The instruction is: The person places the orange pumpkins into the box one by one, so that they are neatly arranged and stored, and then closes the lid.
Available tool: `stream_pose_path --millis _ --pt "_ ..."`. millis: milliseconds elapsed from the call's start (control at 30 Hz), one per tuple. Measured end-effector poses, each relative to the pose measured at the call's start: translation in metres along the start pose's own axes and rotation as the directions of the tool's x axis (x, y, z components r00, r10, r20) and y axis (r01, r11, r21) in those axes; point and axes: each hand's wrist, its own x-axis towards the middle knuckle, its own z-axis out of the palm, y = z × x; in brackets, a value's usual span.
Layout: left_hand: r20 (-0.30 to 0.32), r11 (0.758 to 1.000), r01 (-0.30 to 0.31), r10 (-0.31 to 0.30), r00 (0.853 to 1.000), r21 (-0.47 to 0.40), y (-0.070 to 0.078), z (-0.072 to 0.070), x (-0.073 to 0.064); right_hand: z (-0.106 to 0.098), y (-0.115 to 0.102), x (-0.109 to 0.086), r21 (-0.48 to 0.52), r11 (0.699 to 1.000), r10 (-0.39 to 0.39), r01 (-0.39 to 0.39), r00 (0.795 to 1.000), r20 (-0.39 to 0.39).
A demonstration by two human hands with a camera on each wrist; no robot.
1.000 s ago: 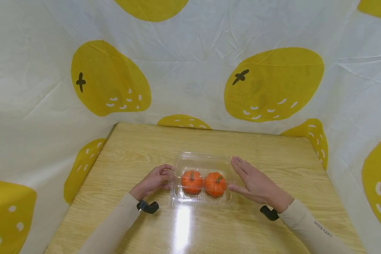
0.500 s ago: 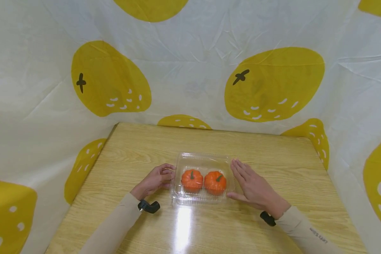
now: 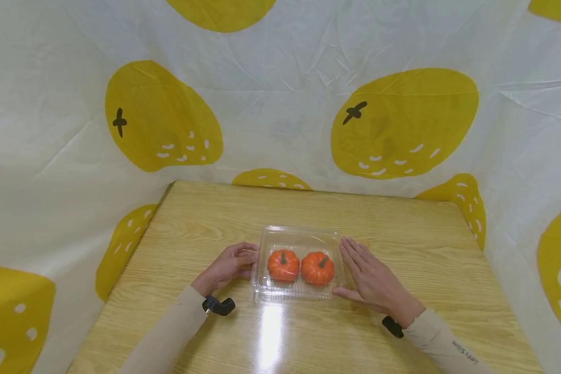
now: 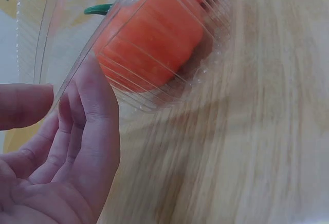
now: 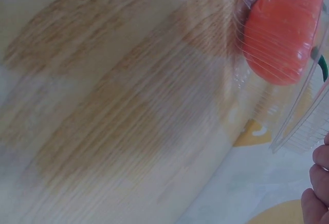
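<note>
A clear plastic clamshell box (image 3: 304,237) lies on the table with two small orange pumpkins (image 3: 283,265) inside, side by side. Both have green stems. My left hand (image 3: 231,265) pinches the box's left edge; in the left wrist view the thumb (image 4: 23,107) is on one side of the rim and the fingers (image 4: 97,111) are on the other. At the right edge, my right hand (image 3: 374,278) lies alongside with its fingers straight and together and the thumb apart near the front corner. Only a few of its fingertips (image 5: 320,172) enter the right wrist view, close by the ribbed plastic rim.
The box stands on a wood-grain table (image 3: 205,218). A white cloth (image 3: 271,119) printed with big yellow fruit hangs behind and at both sides. Black bands (image 3: 218,305) are on both wrists, and a bright light reflection (image 3: 269,337) shows on the tabletop in front of the box.
My right hand has shifted slightly down and left along the box's right edge. The pumpkins show more sharply through the plastic. My left hand has barely moved.
</note>
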Motion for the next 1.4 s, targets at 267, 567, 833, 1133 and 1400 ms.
stream_pose_path --millis 267,567,833,1133,1400 --pt "-0.007 0.999 0.028 -0.028 1.000 0.021 -0.003 -0.002 -0.014 0.006 0.000 -0.002 -0.016 1.000 -0.015 0.014 0.998 -0.054" --pt "0.101 0.996 0.022 -0.031 0.994 0.091 -0.013 -0.004 -0.031 0.010 -0.003 -0.005 -0.001 1.000 -0.022 0.022 0.994 -0.107" --pt "0.190 0.983 0.013 -0.049 0.981 0.183 -0.017 0.004 -0.038 0.012 -0.004 -0.006 -0.003 1.000 -0.029 0.029 0.991 -0.129" --pt "0.192 0.984 0.008 -0.043 0.981 0.179 -0.020 0.008 -0.037 0.010 -0.002 -0.004 -0.022 0.999 -0.044 0.042 0.990 -0.133" --pt "0.213 0.980 0.002 -0.046 0.976 0.201 -0.022 0.009 -0.039 0.004 0.002 -0.004 -0.024 0.998 -0.055 0.053 0.991 -0.120"
